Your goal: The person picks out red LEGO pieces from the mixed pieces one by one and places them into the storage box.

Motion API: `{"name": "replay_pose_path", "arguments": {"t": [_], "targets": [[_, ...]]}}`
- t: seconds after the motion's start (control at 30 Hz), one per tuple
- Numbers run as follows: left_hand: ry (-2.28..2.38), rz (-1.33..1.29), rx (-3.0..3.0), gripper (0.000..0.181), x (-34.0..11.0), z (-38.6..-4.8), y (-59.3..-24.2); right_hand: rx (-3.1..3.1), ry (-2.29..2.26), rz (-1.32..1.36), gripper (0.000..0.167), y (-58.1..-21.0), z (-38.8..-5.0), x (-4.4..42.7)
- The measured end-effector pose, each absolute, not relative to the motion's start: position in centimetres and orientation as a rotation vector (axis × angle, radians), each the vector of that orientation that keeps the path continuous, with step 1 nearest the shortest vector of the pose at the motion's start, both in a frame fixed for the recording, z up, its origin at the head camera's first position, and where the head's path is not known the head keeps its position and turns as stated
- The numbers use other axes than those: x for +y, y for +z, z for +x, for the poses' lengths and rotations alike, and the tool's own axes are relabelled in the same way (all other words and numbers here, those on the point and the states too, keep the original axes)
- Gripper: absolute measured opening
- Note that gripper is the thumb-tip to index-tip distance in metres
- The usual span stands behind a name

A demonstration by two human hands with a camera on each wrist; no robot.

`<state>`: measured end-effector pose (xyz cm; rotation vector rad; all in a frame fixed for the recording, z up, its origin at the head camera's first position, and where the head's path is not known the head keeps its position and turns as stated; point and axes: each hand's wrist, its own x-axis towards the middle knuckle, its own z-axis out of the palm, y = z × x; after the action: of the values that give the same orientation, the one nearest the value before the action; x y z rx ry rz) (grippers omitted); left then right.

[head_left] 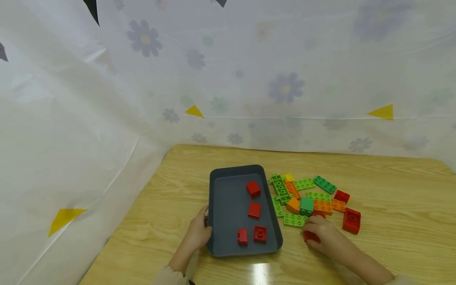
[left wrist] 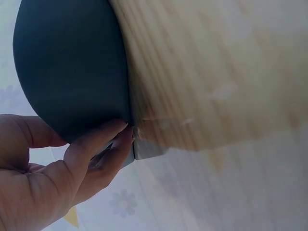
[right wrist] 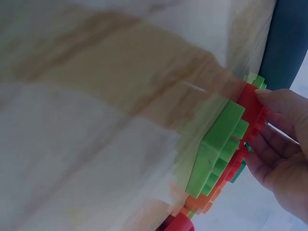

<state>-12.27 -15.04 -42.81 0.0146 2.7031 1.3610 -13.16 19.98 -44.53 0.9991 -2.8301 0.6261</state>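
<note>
My left hand grips the left side of a dark grey tray. In the left wrist view the fingers of my left hand bend against the tray's wall. Inside the tray lie several red toy bricks, one towards the back and another near the front. Right of the tray, my right hand holds a red brick low over the table. The right wrist view has this red brick between thumb and fingers, beside a light green studded brick.
A loose heap of building bricks lies right of the tray, among them a long green piece, an orange brick and a dark green plate. A larger red brick lies at the right. Flowered sheeting hangs behind the wooden table.
</note>
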Motion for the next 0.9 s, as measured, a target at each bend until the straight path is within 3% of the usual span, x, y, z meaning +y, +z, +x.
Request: {"name": "replay_pose_path", "arguments": {"t": [0.53,0.9], "targets": [[1.373,0.000,2.700,0.062,-15.0,-12.3,-42.9,-2.775,0.695,0.962,0.019,-42.9,-13.4,19.0],[1.391,0.012,2.693,0.061,-15.0,-12.3,-42.9,-2.650,0.717,1.027,0.023,-40.6,-13.8,16.0]]}}
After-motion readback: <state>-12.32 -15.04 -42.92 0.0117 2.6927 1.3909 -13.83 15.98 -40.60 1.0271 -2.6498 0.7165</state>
